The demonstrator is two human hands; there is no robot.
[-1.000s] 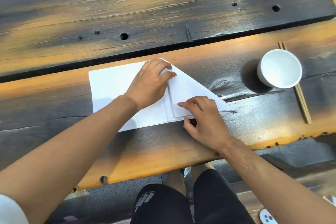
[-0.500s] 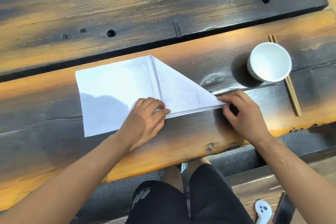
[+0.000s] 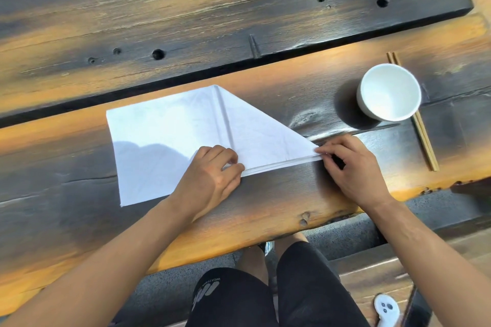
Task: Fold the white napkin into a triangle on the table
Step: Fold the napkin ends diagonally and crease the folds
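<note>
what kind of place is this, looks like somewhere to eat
Probably a rustic dining spot: a heavy dark plank wooden table laid with a white ceramic cup, a pair of wooden chopsticks and a white cloth napkin.

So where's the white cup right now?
In the head view, the white cup stands on the table at the right, touching the chopsticks, beyond the right hand.

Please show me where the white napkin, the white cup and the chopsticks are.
white napkin (image 3: 170, 138): head view, on its flat left part.
white cup (image 3: 389, 91): head view, on its inner bottom.
chopsticks (image 3: 425, 141): head view, on the shafts near the cup.
</note>
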